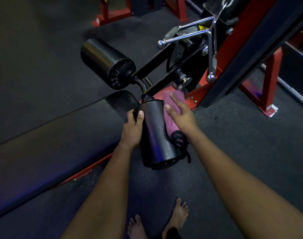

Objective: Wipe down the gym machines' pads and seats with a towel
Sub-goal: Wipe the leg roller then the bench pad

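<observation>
A dark speckled rubber floor [43,66] spreads under everything in a dim room; a red and black machine frame [247,54] rises ahead and to the right of the right fingers [176,100], with chrome handles [187,34] sticking out of it farther ahead. A long black bench pad [61,135] lies left of the left fingers [140,116]; its long axis runs from the lower left up to a rounded end just beside them. Two black roller pads sit on one bent black arm. The far roller pad [104,61] lies ahead and left of both sets of fingers, its axis pointing away to the upper left; the near roller pad [156,135] lies between the hands, its long axis running from the arm joint just ahead of the fingers back toward the person, the free end nearest the person and leaning slightly right. The left hand [132,130] grips the near roller pad's left flank near the joint end, fingers wrapped round it and thumb on top; the right hand [181,116] presses a purple towel [171,118] flat against the pad's right flank, fingers nearly straight and close together on the cloth; the towel runs along the pad's length, its bunched end lying under the right wrist. Two bare feet [176,218] stand on the floor, well behind the fingers.
</observation>
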